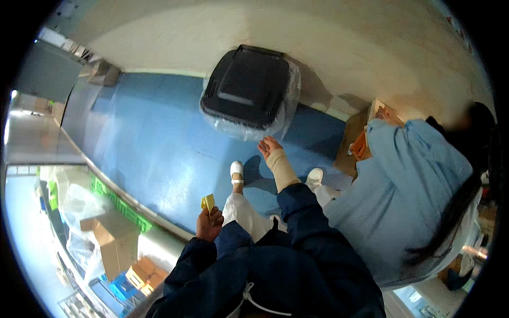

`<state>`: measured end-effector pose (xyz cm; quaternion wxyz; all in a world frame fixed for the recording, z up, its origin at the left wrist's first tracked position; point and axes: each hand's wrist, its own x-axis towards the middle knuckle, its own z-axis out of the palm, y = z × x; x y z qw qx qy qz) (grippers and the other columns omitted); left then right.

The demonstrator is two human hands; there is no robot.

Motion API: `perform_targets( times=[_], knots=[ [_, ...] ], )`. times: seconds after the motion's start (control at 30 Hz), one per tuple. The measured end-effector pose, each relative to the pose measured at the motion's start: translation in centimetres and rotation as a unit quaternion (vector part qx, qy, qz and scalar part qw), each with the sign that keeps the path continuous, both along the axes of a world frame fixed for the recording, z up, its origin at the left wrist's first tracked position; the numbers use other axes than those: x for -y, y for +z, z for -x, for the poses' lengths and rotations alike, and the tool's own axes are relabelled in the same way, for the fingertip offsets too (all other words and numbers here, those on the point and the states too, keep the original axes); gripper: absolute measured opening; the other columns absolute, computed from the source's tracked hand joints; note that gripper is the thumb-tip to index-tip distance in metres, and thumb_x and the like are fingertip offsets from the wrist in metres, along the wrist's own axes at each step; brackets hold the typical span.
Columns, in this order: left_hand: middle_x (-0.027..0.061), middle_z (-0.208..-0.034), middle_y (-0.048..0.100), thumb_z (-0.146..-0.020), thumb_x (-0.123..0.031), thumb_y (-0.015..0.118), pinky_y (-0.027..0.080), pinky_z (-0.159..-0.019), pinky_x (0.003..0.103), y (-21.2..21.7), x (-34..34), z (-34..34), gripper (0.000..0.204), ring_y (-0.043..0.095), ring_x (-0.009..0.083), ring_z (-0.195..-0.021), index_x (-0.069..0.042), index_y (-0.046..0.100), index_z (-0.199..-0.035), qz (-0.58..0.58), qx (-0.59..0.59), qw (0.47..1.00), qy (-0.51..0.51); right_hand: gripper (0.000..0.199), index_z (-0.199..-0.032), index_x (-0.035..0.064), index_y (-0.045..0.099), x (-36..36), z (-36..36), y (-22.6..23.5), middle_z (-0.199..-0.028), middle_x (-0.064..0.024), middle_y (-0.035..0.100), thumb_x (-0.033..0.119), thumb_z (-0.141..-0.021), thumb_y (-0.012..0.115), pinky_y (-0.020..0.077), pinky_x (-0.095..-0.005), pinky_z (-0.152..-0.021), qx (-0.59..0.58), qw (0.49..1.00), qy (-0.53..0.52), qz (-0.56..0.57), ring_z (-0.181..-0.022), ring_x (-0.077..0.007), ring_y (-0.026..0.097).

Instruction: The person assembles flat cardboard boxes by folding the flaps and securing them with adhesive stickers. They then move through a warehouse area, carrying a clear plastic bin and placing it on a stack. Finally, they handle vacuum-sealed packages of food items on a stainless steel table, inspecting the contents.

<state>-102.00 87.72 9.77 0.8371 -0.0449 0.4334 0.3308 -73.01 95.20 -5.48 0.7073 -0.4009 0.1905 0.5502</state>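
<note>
My left hand (210, 224) is closed on a small folded yellow piece (207, 202), paper-like, that sticks up between thumb and fingers. I cannot make out its exact kind. My right hand (269, 146) reaches forward with its fingers stretched out and nothing in them. A beige sleeve covers that wrist. Just beyond the fingertips stands a black lidded bin (248, 87) with a clear plastic liner (222, 125) hanging over its rim. The lid is down. Whether the fingertips touch the liner, I cannot tell.
Close on my right, a person in light blue (408, 185) leans over a cardboard box (347, 143) holding orange items. A wall runs behind the bin on a blue floor (154, 143). At left, past a low ledge, are an open carton (114, 244) and blue crates (124, 288).
</note>
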Motion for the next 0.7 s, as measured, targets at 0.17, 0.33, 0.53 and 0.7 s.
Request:
perform_targets(
  times=[0.17,0.33,0.53,0.7],
  knots=[
    [-0.0016,-0.055,0.035,-0.088,-0.022,0.038,0.028,-0.041,0.022,-7.1,-12.4,-1.7,0.016,0.033,0.0092,-0.043,-0.013,0.041,-0.076,0.067,0.043,0.996,-0.043,0.015,-0.086,0.0038,0.050,-7.0,-2.0,-7.8,-0.088,-0.0103,0.053,0.010,-0.075,0.059,0.0495,-0.0371,-0.070,-0.102,0.992,-0.072,0.033,-0.079,-0.0232,0.053],
    [0.0009,-0.057,0.039,-0.086,-0.023,0.043,0.032,-0.043,0.024,-11.6,-21.4,-4.2,0.013,0.039,0.0114,-0.047,-0.012,0.044,-0.079,0.127,-0.072,0.983,-0.113,0.018,-0.083,0.0063,0.051,-8.9,-2.0,-7.9,-0.077,-0.0059,0.051,0.015,-0.073,0.062,0.0499,-0.0344,-0.061,-0.142,0.966,-0.175,0.127,-0.065,-0.0200,0.050],
    [0.0176,-0.088,0.057,-0.072,-0.020,0.061,0.046,-0.068,0.040,-13.8,-30.1,-9.2,0.035,0.055,0.0353,-0.079,0.000,0.049,-0.099,-0.587,-0.356,0.487,-0.540,0.027,-0.091,0.0069,0.053,-12.9,-6.3,10.3,-0.087,-0.0074,0.056,0.028,-0.077,0.062,0.0473,-0.0296,-0.055,0.015,0.991,-0.136,0.002,-0.070,-0.0182,0.054],
    [0.0166,-0.136,0.022,-0.082,-0.049,0.042,0.015,-0.101,0.051,-12.8,-39.1,-21.6,0.059,0.022,0.0350,-0.123,-0.015,0.028,-0.128,0.155,-0.119,0.928,-0.317,0.022,-0.086,0.0074,0.055,-17.2,-11.5,16.0,-0.078,-0.0067,0.058,0.027,-0.078,0.061,0.0467,-0.0301,-0.054,0.094,0.990,-0.102,-0.022,-0.065,-0.0172,0.055]
  ],
)
